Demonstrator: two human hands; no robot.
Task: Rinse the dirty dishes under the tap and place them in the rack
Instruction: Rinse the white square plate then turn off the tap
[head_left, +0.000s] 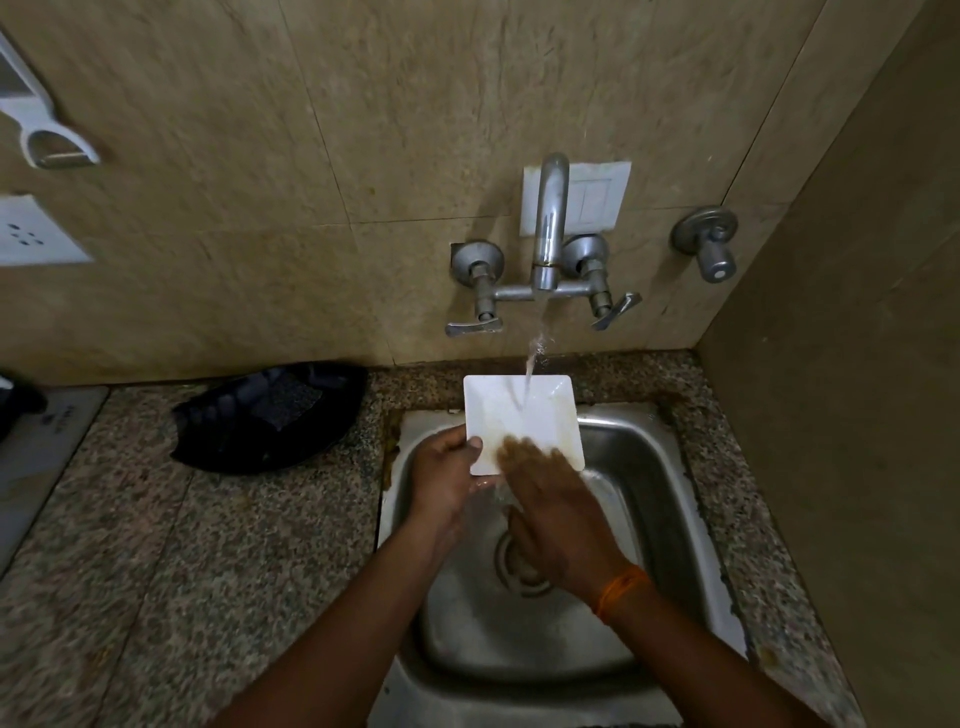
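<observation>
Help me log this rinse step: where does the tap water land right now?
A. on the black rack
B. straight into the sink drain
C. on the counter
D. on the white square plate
D: the stream from the tap falls onto the white square plate, which the left hand pinches at its edge over the sink while the right hand rubs it.

Faint print on the grey appliance (36, 447) at left is unreadable.

Tap spout (549, 218) overhangs sink (670, 499); black rack (270, 415) left; wall close right.
</observation>
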